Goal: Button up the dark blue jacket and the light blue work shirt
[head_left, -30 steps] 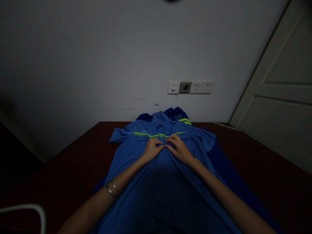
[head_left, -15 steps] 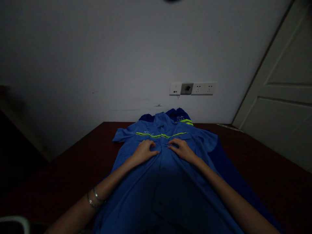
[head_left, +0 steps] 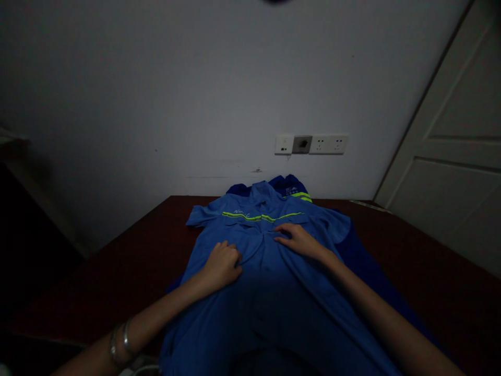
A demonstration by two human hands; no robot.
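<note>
the blue shirt (head_left: 270, 292) lies spread out flat on the dark red worktop (head_left: 129, 261), collar end away from the person and hem end toward them, running out of view at the near edge. a yellow-green stripe (head_left: 262, 216) crosses its chest, just beyond the fingertips of both hands.

the left hand (head_left: 221, 263) rests on the shirt's front, left of the button line, with its fingers curled in and the knuckles up; it looks loosely bunched against the cloth, and whether any fabric is pinched inside it cannot be told in the dim light. two thin bangles (head_left: 119, 342) sit on that wrist, well back from the hand toward the person.

the right hand (head_left: 299, 240) lies on the shirt a little farther from the person than the left one, fingers stretched out and pointing inward toward the button line, palm down and pressing flat, gripping nothing. the two hands are near each other but apart, with the shirt's middle between them.

under the right forearm and out past it, a darker blue garment (head_left: 364, 266) shows from beneath the shirt. beyond both hands, past the collar, another dark blue piece with a yellow-green stripe (head_left: 291, 188) lies against the wall. above that, on the wall, is a row of sockets (head_left: 311, 144). far to the right of the right hand stands a white door (head_left: 454, 151).
</note>
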